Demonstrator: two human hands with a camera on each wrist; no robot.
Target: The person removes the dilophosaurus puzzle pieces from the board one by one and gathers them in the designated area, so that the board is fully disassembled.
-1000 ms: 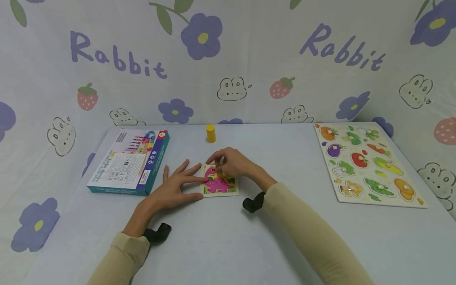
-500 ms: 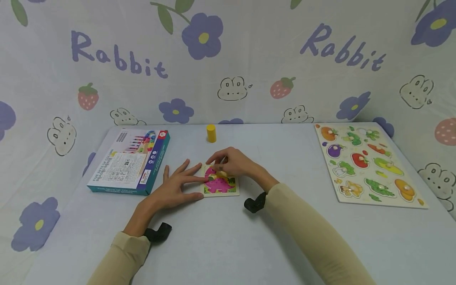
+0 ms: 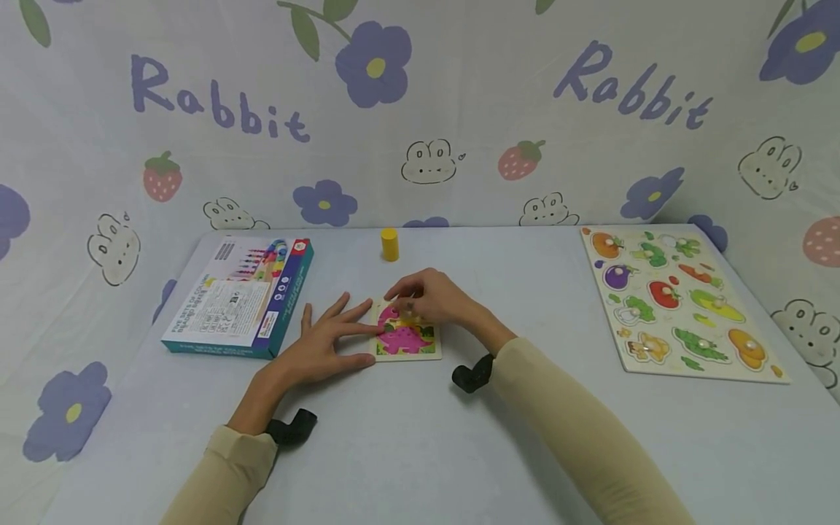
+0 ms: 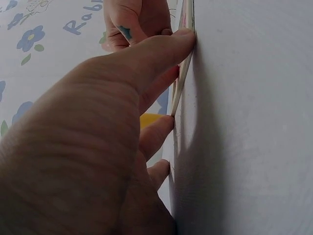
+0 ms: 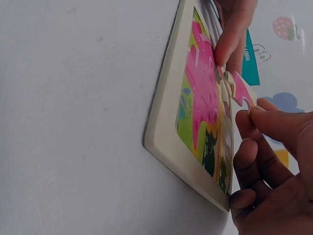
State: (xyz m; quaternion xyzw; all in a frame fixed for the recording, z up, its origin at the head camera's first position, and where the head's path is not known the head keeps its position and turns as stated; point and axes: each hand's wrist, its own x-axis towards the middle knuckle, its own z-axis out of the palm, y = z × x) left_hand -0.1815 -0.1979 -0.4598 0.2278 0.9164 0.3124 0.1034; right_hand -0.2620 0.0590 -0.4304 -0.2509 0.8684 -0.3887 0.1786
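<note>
Puzzle (image 3: 407, 344): square, pale-edged, bordered by smooth worktop (image 3: 420, 437)
Left hand (image 3: 324, 345): spread flat, rim (image 5: 172, 73) touched
Right hand (image 3: 433, 297): notched piece (image 5: 243, 89) pinched

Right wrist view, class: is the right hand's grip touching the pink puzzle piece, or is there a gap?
Touching. The right wrist view shows it: the right hand's grip pinches the edge of the pink puzzle piece between thumb and finger.

Box (image 3: 238, 297) and board (image 3: 663, 321) are lying near the tabletop's (image 3: 394, 437) left and right edges, puzzle (image 3: 407, 340) between, cylinder (image 3: 390, 245) behind it.
</note>
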